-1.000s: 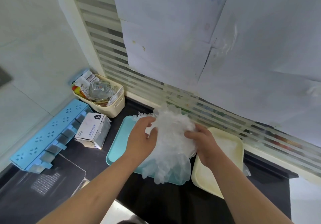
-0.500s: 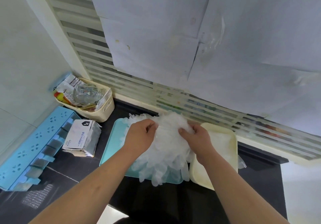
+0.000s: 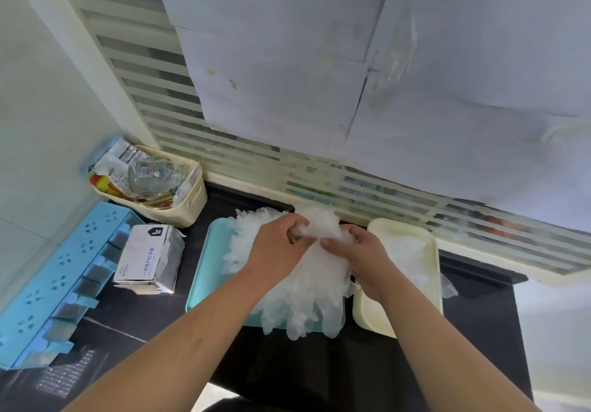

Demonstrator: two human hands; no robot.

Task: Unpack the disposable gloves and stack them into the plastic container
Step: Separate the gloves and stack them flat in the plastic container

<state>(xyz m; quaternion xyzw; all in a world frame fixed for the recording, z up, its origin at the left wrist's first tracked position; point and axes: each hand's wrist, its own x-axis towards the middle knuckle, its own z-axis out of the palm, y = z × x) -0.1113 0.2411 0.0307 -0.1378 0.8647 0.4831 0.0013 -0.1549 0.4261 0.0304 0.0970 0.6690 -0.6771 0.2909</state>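
A big heap of clear disposable gloves (image 3: 303,287) lies on a teal plastic container (image 3: 208,271) in the middle of the dark counter, its fingers hanging over the near rim. My left hand (image 3: 275,255) grips the top of the heap from the left. My right hand (image 3: 358,255) pinches the heap from the right, thumb on top. A cream plastic container (image 3: 431,251) stands just right of the teal one, with a few clear gloves (image 3: 406,255) inside. The opened white glove box (image 3: 148,258) lies to the left.
A cream basket (image 3: 192,200) with a glass jar and packets sits at the back left. A blue plastic rack (image 3: 54,287) lies along the left wall. A striped window with paper sheets rises behind the counter. The counter's right edge (image 3: 518,315) is close to the cream container.
Both hands have lowered the glove heap from mid-air onto the teal container and moved closer together on its top. The view has shifted slightly.
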